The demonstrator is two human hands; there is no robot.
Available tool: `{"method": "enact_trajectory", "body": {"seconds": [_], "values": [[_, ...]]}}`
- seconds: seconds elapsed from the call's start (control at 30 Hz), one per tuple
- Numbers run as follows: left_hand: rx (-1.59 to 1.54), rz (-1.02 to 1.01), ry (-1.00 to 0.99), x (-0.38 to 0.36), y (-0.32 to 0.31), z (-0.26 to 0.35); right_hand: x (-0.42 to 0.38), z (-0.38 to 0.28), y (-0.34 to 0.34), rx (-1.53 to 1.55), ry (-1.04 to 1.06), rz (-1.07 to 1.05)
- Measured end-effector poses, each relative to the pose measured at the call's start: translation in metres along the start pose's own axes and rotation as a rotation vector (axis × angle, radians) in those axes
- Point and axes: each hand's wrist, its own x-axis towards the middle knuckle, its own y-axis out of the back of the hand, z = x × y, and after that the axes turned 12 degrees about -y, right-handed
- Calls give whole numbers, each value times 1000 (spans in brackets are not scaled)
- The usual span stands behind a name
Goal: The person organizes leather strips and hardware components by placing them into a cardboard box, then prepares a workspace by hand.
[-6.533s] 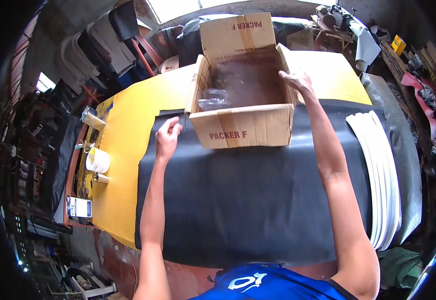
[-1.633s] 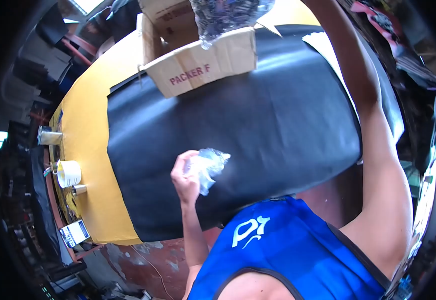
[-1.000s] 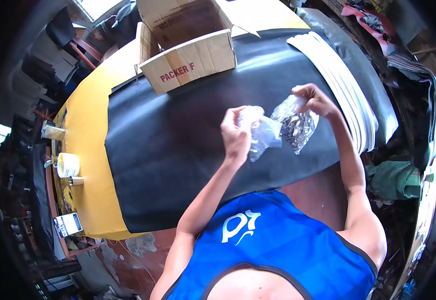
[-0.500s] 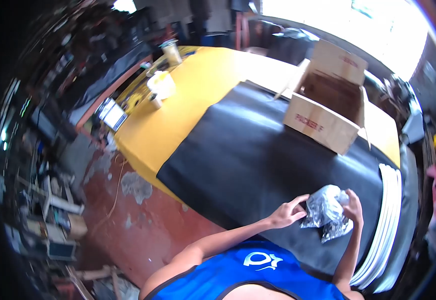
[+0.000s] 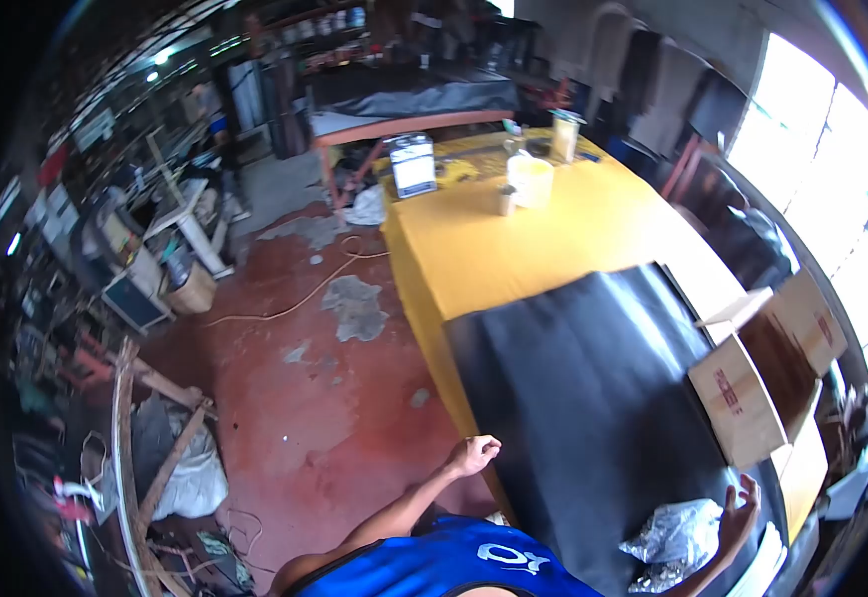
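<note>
My left hand is over the near left edge of the black sheet, its fingers curled together. I cannot tell what, if anything, is pinched in it. My right hand has its fingers apart, with nothing between them. It hovers just right of a clear plastic bag with silvery contents, which rests on the black sheet. Beyond my right hand stands an open cardboard box with its flaps up.
A yellow table covering lies beneath the sheet. On its far part are a white tub, a small cup, a tall can and a square tin. White strips lie at the right edge. Wood pieces lean at left.
The view has swung left. My left hand has moved away from the plastic bag toward the table's left edge. My right hand has let go of the bag and its fingers have spread.
</note>
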Motion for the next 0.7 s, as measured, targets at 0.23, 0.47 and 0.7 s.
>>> {"method": "enact_trajectory", "body": {"seconds": [0.23, 0.47, 0.7], "values": [[358, -311, 594, -102, 37, -124, -37, -125, -159, 168, 387, -651], [1007, -795, 123, -313, 63, -359, -61, -173, -192, 160, 370, -803], [390, 174, 1231, -367, 132, -295, 74, -97, -167, -38, 387, -249]]}}
